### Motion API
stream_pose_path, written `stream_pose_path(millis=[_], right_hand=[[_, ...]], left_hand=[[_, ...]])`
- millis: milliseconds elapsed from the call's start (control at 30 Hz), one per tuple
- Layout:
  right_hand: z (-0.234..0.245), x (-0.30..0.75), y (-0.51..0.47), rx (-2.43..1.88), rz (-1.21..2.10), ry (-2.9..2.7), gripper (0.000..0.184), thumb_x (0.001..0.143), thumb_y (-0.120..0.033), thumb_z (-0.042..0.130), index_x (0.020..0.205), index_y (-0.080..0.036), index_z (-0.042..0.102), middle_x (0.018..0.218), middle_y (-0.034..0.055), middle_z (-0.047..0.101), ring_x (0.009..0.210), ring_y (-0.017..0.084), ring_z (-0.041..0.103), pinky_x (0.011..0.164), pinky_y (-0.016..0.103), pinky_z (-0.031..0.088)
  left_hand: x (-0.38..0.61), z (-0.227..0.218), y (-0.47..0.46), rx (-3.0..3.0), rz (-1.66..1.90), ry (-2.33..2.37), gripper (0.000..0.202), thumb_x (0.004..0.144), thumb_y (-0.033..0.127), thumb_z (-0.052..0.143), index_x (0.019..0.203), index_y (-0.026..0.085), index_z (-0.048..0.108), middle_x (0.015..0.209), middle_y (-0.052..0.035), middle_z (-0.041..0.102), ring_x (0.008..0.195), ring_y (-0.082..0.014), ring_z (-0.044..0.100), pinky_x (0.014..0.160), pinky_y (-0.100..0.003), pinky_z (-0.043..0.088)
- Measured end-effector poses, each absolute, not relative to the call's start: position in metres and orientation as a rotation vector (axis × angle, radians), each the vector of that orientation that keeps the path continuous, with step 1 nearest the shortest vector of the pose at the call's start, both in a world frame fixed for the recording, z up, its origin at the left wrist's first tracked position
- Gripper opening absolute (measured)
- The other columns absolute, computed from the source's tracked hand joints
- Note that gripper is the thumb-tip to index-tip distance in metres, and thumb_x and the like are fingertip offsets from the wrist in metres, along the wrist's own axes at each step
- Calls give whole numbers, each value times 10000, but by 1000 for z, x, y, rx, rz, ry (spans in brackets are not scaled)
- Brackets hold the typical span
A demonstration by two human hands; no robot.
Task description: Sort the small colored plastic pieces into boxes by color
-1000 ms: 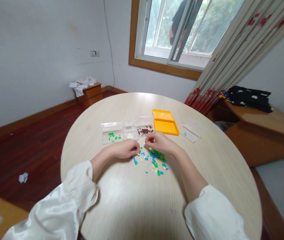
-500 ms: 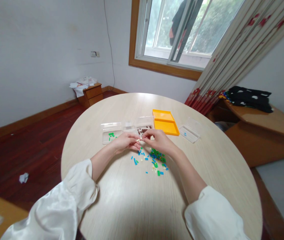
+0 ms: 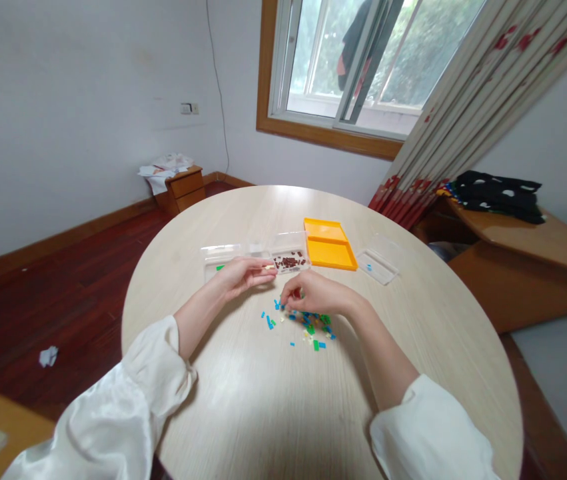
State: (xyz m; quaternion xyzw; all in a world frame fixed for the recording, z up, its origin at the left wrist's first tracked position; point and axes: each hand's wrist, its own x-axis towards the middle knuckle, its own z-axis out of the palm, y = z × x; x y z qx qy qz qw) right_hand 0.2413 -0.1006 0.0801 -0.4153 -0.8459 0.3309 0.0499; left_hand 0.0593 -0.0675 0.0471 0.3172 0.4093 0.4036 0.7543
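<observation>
- Head view: a round, pale wood-grain table (image 3: 263, 413) carries everything handled, and both bare hands are over it, apart from each other, with the forearms reaching in from the near edge in loose white sleeves (image 3: 156, 373).
- The left hand (image 3: 243, 277) is left of the table's middle, in front of the clear boxes, its thumb and fingers closed on small cream plastic pieces (image 3: 269, 267) at the fingertips.
- The right hand (image 3: 319, 293) is bent down over a scattered heap of small blue, green and cream plastic pieces (image 3: 325, 320), fingertips low at the heap's left side; whether they grip a piece cannot be told.
- The heap lies near the table's middle, with a few flat blue pieces (image 3: 270, 323) strayed toward the left edge and a green piece (image 3: 316, 345) toward the near edge.
- Beyond the hands, toward the far edge, an open clear plastic box (image 3: 286, 240) holds small dark brown pieces (image 3: 292, 262); another clear box (image 3: 220, 251), toward the left edge, is partly covered by the left hand.
- Just right of the brown pieces is an open flat yellow-orange plastic case (image 3: 333, 255).
- Nearer the right edge, an open clear plastic tray (image 3: 382, 271) contains a little blue (image 3: 369, 267).
</observation>
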Motion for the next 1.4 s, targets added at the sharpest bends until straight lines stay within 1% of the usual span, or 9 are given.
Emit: stream_pose_path(millis=[200, 400, 500, 633, 800, 867, 1000, 1167, 1400], right_hand=[[69, 233, -105, -1315, 1014, -2770, 243, 622, -85, 596, 820, -160, 713, 625, -14, 629, 530, 76, 519, 505, 171, 359], [65, 226, -104, -1368, 868, -2844, 212, 619, -70, 577, 753, -167, 709, 633, -2, 636, 548, 81, 522, 516, 175, 344], [65, 225, -105, -1388, 871, -2834, 184, 636, -71, 565, 726, -159, 699, 626, 2, 638, 548, 82, 521, 522, 177, 346], [66, 227, -105, -1353, 941, -2785, 146, 672, -76, 552, 698, -142, 678, 618, 7, 637, 540, 86, 517, 520, 183, 351], [76, 232, -103, -1261, 815, -2539, 169, 717, -56, 515, 728, -134, 665, 673, 15, 644, 600, 96, 538, 573, 193, 383], [80, 233, -102, -1211, 705, -2397, 157, 743, -76, 523, 751, -136, 668, 727, 25, 655, 667, 107, 556, 641, 210, 408], [80, 234, -99, -1140, 667, -2262, 151, 772, -121, 545, 825, -146, 684, 785, 36, 673, 714, 116, 570, 690, 232, 427], [82, 239, -98, -1147, 709, -2281, 193, 785, -148, 531, 880, -152, 699, 812, 42, 692, 714, 118, 580, 683, 232, 428], [91, 246, -106, -1473, 864, -2677, 93, 697, -129, 595, 685, -133, 686, 631, 15, 662, 555, 97, 537, 516, 193, 356]], left_hand=[[57, 51, -65, 747, 1136, 985, 86, 676, 62, 586, 718, 73, 661, 805, -108, 679, 842, -153, 645, 826, -248, 493], [60, 41, -62, 923, 1180, 1053, 202, 595, 165, 639, 787, 132, 695, 987, -102, 689, 1111, -224, 546, 980, -347, 370], [60, 37, -60, 1006, 1216, 1054, 217, 602, 187, 636, 802, 139, 703, 1057, -105, 673, 1140, -242, 519, 1002, -365, 338], [60, 39, -60, 1077, 1261, 1086, 147, 652, 137, 613, 776, 143, 692, 929, -65, 692, 977, -185, 595, 951, -313, 386], [59, 47, -67, 1001, 1107, 1003, 86, 755, 106, 547, 704, 107, 616, 645, -30, 629, 576, -104, 595, 657, -244, 498], [59, 48, -70, 959, 945, 908, 103, 786, 128, 537, 738, 83, 615, 658, -64, 640, 563, -114, 607, 620, -244, 511], [61, 46, -74, 877, 690, 755, 203, 842, 129, 448, 833, 44, 632, 760, -139, 674, 632, -132, 645, 685, -257, 537], [61, 42, -74, 839, 643, 711, 190, 834, 97, 450, 852, 41, 631, 741, -121, 667, 631, -128, 647, 679, -245, 541], [61, 42, -75, 971, 690, 850, 183, 750, -49, 468, 743, 52, 621, 634, -62, 624, 512, -78, 574, 556, -207, 507]])
